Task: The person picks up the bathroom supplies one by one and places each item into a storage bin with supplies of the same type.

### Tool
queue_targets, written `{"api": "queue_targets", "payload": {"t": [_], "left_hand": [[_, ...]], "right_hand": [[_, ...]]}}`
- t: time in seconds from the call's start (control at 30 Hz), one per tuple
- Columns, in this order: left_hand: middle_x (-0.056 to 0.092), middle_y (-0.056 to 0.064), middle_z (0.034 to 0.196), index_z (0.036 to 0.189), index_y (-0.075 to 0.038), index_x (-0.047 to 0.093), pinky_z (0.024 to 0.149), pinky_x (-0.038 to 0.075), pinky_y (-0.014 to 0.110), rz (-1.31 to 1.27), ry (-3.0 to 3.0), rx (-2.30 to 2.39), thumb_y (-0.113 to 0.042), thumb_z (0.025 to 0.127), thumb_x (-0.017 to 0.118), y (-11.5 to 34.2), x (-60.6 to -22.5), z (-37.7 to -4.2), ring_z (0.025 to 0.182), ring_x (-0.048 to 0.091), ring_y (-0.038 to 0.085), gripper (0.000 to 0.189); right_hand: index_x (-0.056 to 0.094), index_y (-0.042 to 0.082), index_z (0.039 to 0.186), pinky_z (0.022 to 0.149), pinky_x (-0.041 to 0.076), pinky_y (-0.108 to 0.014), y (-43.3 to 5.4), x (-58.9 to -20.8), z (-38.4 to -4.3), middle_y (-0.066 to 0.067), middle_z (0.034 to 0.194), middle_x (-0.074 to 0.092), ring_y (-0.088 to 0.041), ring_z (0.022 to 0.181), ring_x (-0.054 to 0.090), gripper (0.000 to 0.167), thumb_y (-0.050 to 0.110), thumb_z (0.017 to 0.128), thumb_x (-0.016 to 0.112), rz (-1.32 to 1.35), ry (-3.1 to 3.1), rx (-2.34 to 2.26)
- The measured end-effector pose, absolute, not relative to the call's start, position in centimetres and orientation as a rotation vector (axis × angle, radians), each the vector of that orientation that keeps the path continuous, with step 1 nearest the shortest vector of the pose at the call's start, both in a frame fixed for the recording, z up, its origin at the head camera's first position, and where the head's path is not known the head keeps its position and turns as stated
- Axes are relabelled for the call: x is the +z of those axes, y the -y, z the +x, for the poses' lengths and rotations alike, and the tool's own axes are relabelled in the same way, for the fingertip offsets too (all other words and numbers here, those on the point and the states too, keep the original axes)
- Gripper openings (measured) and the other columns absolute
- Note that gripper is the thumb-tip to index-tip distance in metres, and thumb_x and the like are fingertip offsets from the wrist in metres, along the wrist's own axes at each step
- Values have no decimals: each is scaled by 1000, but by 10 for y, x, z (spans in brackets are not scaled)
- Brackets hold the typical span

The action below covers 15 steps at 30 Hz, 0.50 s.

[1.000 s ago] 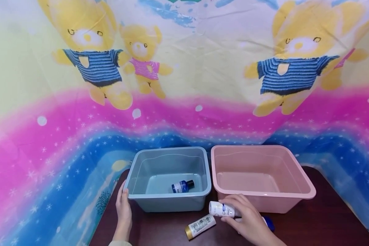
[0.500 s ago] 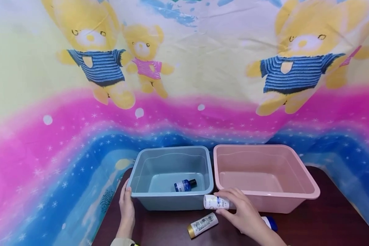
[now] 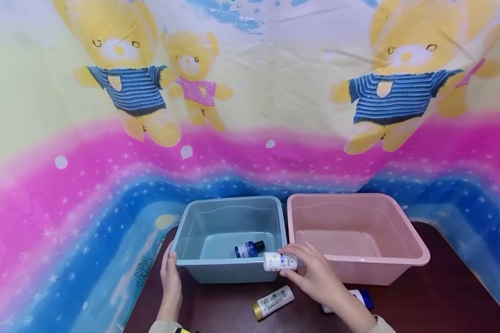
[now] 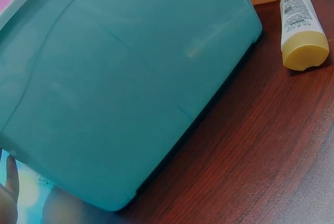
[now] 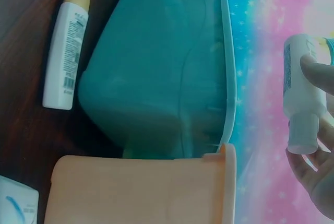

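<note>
In the head view my right hand (image 3: 314, 273) pinches a small white bottle (image 3: 279, 262) between thumb and fingers. The bottle lies sideways, over the front right corner of the blue basin (image 3: 229, 274). Seen from the right wrist, the fingers wrap the white bottle (image 5: 301, 93) above the basins' rims. My left hand (image 3: 171, 275) rests its straight fingers against the left side of the blue basin, near the front corner. A dark blue bottle (image 3: 246, 249) with a black cap lies inside that basin.
A pink basin (image 3: 379, 270) stands to the right of the blue one. On the dark wooden table (image 3: 216, 310) lie a white tube with a gold cap (image 3: 273, 303) and, partly behind my right forearm, a white bottle with a blue cap (image 3: 364, 298). A printed cloth hangs behind.
My right hand has moved left and up with the white bottle, from in front of the pink basin to the blue basin's front right corner. The left hand stays at the blue basin.
</note>
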<state>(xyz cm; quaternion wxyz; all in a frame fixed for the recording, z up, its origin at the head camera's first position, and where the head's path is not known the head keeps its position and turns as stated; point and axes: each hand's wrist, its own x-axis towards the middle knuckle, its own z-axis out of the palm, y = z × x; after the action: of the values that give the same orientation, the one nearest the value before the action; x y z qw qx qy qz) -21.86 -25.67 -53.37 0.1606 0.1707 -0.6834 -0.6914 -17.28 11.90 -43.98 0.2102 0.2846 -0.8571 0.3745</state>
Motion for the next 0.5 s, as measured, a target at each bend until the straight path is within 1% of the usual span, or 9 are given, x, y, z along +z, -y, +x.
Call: {"api": "queue_targets", "payload": {"t": [0.03,0.1,0.17,0.2,0.27,0.33,0.37,0.43,0.5], "left_hand": [[24,12,161,158,-16,26,116,14,61,487,1951,-1979,-49,105,39,257,-534,-219,147,21,34,64],[24,13,161,158,-16,26,116,14,61,487,1955,-1981,-48,105,39,257,-534,-220,147,21,34,63],[24,12,161,158,-17,26,116,13,61,483,1959,-1978,-49,105,38,257,-533,-220,147,22,34,63],[24,12,161,158,-17,26,116,13,61,480,1961,-1975,-49,105,38,256,-533,-220,147,22,34,64],[24,12,161,158,-17,27,116,13,61,475,1962,-1971,-52,104,38,255,-532,-219,147,21,34,65],[24,12,161,158,-17,27,116,13,61,476,1960,-1970,-54,103,39,254,-531,-219,147,21,33,67],[24,12,161,158,-18,27,116,13,61,482,1959,-1968,-55,103,39,253,-531,-219,147,21,33,68],[25,11,161,158,-19,28,116,12,60,498,1957,-1966,-58,101,40,254,-531,-218,147,21,33,70],[24,12,161,158,-19,28,116,12,61,507,1959,-1961,-59,101,40,254,-532,-219,147,21,34,71]], "right_hand": [[72,19,116,74,51,-26,-118,-439,-174,6,116,66,-10,101,56,48,13,72,89,798,2379,1039],[71,18,115,87,49,-22,-116,-436,-177,6,116,66,-11,104,57,47,13,72,89,808,2369,1034],[71,17,115,101,42,-22,-114,-434,-181,6,115,67,-13,107,59,47,13,72,89,820,2356,1024],[71,17,115,108,36,-24,-113,-433,-183,7,115,67,-14,108,59,47,13,72,89,825,2353,1023],[71,16,115,116,27,-32,-112,-431,-186,7,114,67,-13,108,59,46,13,73,89,827,2357,1031],[72,16,115,114,31,-41,-110,-430,-190,7,114,67,-12,107,60,45,13,73,88,832,2368,1037],[72,16,115,111,35,-43,-109,-430,-191,7,113,67,-12,106,60,44,14,74,88,833,2377,1039],[72,17,115,103,44,-45,-107,-430,-195,6,114,67,-12,106,59,43,15,75,88,832,2396,1028],[72,18,114,95,50,-42,-106,-430,-198,6,113,67,-13,106,59,41,16,76,87,832,2408,1010]]}}
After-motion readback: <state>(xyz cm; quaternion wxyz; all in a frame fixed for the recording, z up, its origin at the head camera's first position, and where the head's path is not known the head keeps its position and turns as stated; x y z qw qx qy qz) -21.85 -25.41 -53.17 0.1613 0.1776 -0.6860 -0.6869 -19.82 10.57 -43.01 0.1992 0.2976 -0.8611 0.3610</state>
